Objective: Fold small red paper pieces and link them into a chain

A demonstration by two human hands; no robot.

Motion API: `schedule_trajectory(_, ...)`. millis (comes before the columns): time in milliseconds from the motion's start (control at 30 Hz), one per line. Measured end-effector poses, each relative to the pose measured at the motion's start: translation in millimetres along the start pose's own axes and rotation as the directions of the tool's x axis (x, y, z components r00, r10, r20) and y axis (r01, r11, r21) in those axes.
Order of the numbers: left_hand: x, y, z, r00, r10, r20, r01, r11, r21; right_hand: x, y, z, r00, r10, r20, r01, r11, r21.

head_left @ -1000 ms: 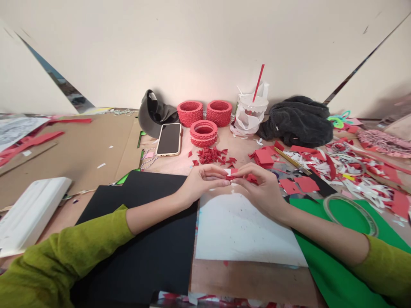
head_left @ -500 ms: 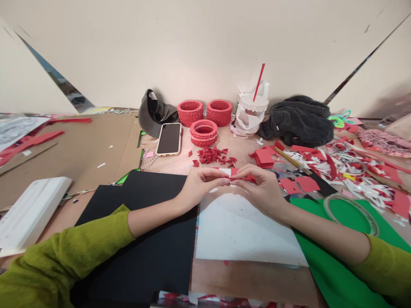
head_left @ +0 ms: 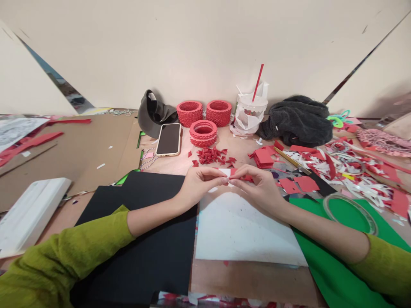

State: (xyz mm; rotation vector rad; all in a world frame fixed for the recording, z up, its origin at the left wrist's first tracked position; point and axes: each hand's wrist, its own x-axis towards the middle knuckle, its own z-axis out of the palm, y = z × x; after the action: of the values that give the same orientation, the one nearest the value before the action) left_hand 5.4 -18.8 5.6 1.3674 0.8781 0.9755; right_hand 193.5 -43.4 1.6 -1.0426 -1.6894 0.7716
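Observation:
Over the far end of a white sheet [head_left: 247, 231], my left hand [head_left: 197, 184] and my right hand [head_left: 261, 188] meet with thumbs and forefingers pinched together. Between the fingertips is a small piece of red paper [head_left: 233, 172], mostly covered by the fingers, so its folds cannot be made out. Just beyond the hands lies a loose heap of small folded red paper triangles [head_left: 210, 155]. A stack of red paper squares [head_left: 263, 157] sits past my right hand. Behind the heap stands a red paper ring [head_left: 203, 133], with two more rings [head_left: 190, 114] at the back.
A phone [head_left: 168, 139] and cap [head_left: 156, 113] lie back left. A bagged cup [head_left: 252, 105] with a red straw stands beside dark cloth [head_left: 297, 119]. Paper scraps [head_left: 362, 182], a knife [head_left: 290, 159] and a tape roll [head_left: 351, 214] on green paper are right. Black paper [head_left: 144, 248] lies left.
The fingertips have shifted slightly, and a little less of the red paper shows between them. Both hands keep their pinch at nearly the same place.

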Motion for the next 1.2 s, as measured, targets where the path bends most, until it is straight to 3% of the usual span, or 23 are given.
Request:
schedule_trajectory(333, -4, 2, 2.2, 0.997, 0.038, 0.074, -0.043, 0.997, 0.069, -3, -2, -1, 0.999, 0.006, 0.050, -0.002, 0.997, -0.079)
schedule_trajectory(500, 0, -1, 0.2, 0.995, 0.012, 0.096, -0.012, 1.000, -0.002, -2, 1, -1, 0.998, 0.030, 0.049, -0.024, 0.993, -0.111)
schedule_trajectory(667, 7, -4, -2.7, 0.998, 0.052, -0.039, -0.054, 0.997, -0.058, 0, 11, -1, 0.993, -0.007, -0.121, -0.010, 0.991, -0.134)
schedule_trajectory(867, 13, -9, -6.1, 0.984, 0.031, -0.176, -0.048, 0.995, -0.092, 1, 16, -1, 0.998, -0.012, -0.067, -0.004, 0.970, -0.245)
schedule_trajectory(1200, 15, -12, -8.2, 0.989, -0.062, -0.131, 0.037, 0.982, -0.186, 2, 21, -1, 1.000, -0.020, -0.011, 0.016, 0.953, -0.304)
